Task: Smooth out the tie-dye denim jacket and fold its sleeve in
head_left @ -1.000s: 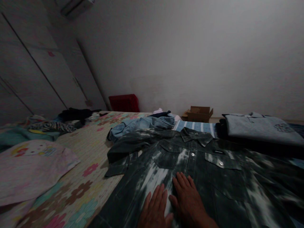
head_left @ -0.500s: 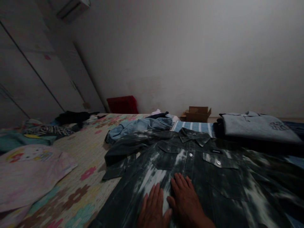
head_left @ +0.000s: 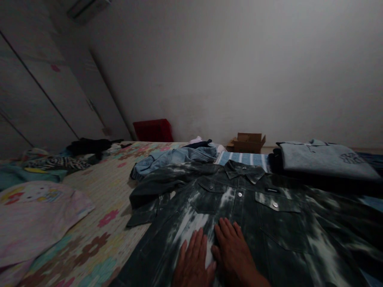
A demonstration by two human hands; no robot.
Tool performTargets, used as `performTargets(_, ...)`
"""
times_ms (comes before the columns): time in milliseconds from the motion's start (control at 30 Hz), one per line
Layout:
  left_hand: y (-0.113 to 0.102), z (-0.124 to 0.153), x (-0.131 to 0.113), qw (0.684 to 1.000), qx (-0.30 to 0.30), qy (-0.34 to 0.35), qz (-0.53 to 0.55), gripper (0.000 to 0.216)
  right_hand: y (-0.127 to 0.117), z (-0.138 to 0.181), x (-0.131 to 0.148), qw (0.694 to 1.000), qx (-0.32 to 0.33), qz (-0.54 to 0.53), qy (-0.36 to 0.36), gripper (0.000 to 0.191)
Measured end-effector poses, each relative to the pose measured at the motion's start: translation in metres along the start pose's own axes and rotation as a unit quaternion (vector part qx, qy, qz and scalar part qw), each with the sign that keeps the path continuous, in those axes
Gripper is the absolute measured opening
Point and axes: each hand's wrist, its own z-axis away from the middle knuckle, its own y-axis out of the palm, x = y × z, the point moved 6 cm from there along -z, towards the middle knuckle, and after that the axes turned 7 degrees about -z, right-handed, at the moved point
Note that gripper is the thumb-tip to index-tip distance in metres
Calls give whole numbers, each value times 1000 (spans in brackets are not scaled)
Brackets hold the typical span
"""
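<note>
A dark green denim jacket with whitish tie-dye streaks lies spread out, front side up, its collar pointing away from me. Down its front run metal buttons, and a flapped pocket sits on each side of the chest. My left hand rests flat on the lower front, fingers stretched out. Beside it, slightly farther up, my right hand also lies flat on the cloth near the button strip. Neither hand grips anything. The jacket's lower hem is outside the picture.
Light blue denim is bunched behind the jacket's left sleeve. A folded grey garment tops a dark stack at right. A pink garment lies left on the flowered bedspread. Behind are a cardboard box and a red box-like object.
Both hands stay flat in nearly the same place on the jacket. The view has shifted very slightly; otherwise everything looks the same.
</note>
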Motion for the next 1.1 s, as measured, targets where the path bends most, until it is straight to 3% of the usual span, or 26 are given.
performTargets(300, 0, 2, 11, 1000, 15, -28, 0, 59, -5, 2, 4, 1000, -16, 4, -6, 57)
performTargets(467, 2, -1, 13, 999, -8, -39, -2, 59, -6, 1, 3, 999, -32, 12, -19, 56)
performTargets(633, -11, -2, 11, 997, 56, -45, 15, 60, -9, 2, 5, 998, -50, 10, -27, 55)
performTargets(833, -34, -28, 5, 999, 18, -29, 27, 55, -20, 8, 10, 997, -68, -16, -30, 50)
performTargets(1100, -22, -48, -4, 999, 47, -13, 5, 58, -22, 6, 8, 996, -81, -19, -33, 46)
